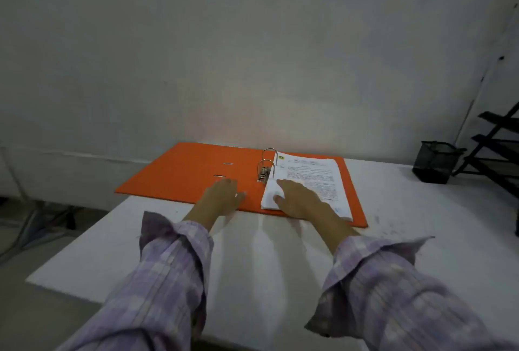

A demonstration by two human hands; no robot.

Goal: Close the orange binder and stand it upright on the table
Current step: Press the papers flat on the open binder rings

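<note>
The orange binder (179, 173) lies open and flat on the white table (280, 260), near its far edge. Its left cover hangs past the table's left corner. Two metal rings (266, 163) stand up at the spine. A stack of printed pages (311, 179) rests on the right half. My left hand (222, 199) lies flat on the orange cover close to the spine, fingers together, holding nothing. My right hand (302, 200) presses flat on the near part of the pages, thumb spread toward the spine.
A black mesh pen holder (434, 161) stands at the table's far right. A black rack (497, 148) is beyond it at the right edge. A pale wall runs close behind the binder. Cables and a floor show at the lower left.
</note>
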